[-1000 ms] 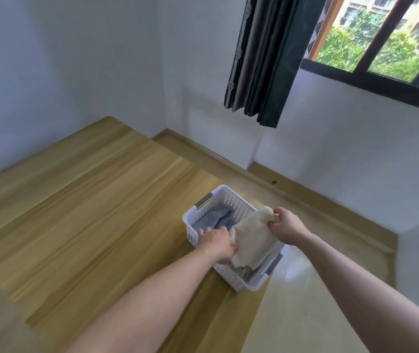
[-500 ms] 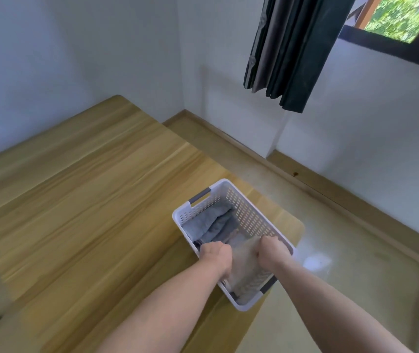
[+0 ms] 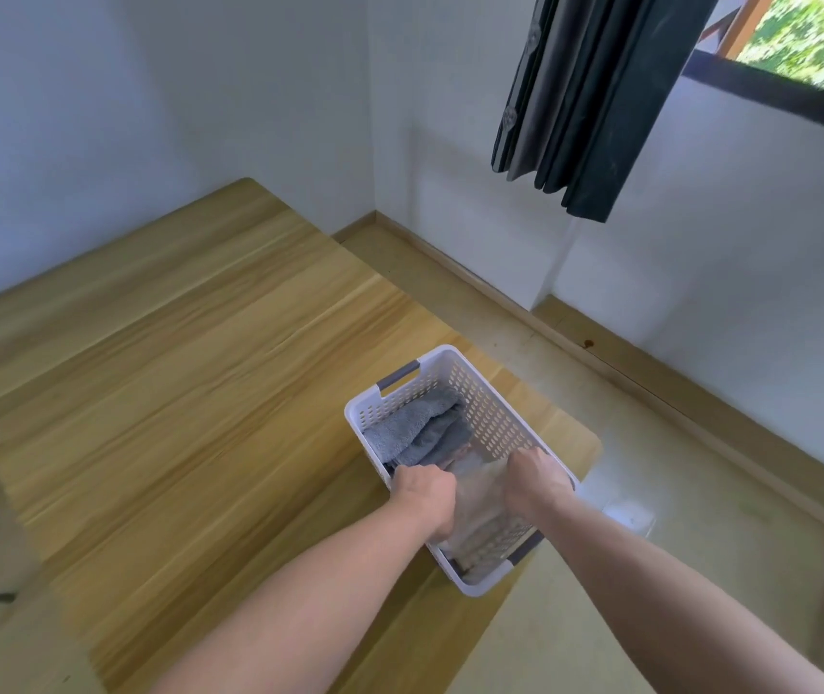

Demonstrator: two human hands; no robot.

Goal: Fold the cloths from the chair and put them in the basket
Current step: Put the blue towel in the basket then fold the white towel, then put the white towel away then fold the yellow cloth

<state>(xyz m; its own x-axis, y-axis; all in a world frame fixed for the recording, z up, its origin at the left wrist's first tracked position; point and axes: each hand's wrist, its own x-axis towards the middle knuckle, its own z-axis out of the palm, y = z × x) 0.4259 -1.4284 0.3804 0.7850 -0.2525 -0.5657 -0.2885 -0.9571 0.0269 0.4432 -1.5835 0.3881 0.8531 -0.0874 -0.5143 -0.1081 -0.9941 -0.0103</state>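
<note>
A white perforated basket [image 3: 487, 418] with grey handles stands at the right corner of the wooden table [image 3: 174, 393]. Folded grey cloths [image 3: 415, 430] fill its far half. A folded cream cloth [image 3: 480, 513] lies in its near half. My left hand [image 3: 425, 495] grips the cream cloth's left side inside the basket. My right hand [image 3: 532, 480] holds its right side against the basket's right wall. Both hands are down inside the basket. The chair is out of view.
The table's right edge runs just past the basket, with pale floor [image 3: 650, 493] beyond. A dark curtain [image 3: 585, 97] hangs by the window at the upper right. White walls close the corner behind the table.
The cream cloth has gone from above the basket's near rim down into the basket, and both hands followed it in. The view has tilted downward.
</note>
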